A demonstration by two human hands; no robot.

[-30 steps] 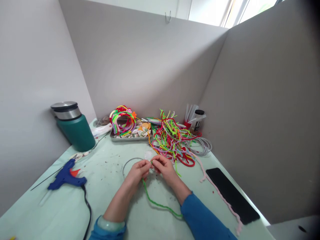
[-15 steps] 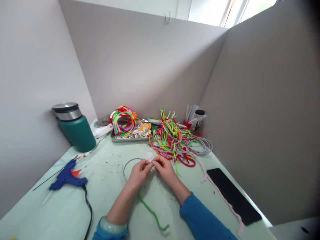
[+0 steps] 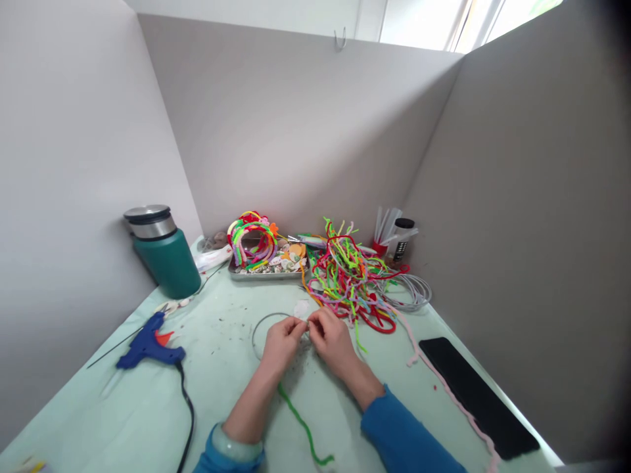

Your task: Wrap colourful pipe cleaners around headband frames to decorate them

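Observation:
A thin grey wire hoop (image 3: 255, 334) curves out to the left of my hands, close above the pale green tabletop. My left hand (image 3: 282, 345) is closed in a pinch at the wire. Just beside it, my right hand (image 3: 332, 341) also pinches, its fingertips almost touching the left ones. A tiny bit shows between the fingertips, too small to make out. From under my left wrist a green pipe cleaner (image 3: 305, 427) trails toward the front edge, its upper end hidden.
A metal tray (image 3: 269, 276) holds cutouts and colourful rings (image 3: 251, 240). Right of it lie tangled pipe cleaners (image 3: 350, 276) and a grey wire coil (image 3: 417, 292). A blue glue gun (image 3: 150, 345) and green bottle (image 3: 167, 259) stand left; a black phone-like slab (image 3: 478, 394) lies right.
The whole view has swung slightly left, so things sit further right in the picture. My hands stay together at the wire, with the fingertips shifted only slightly.

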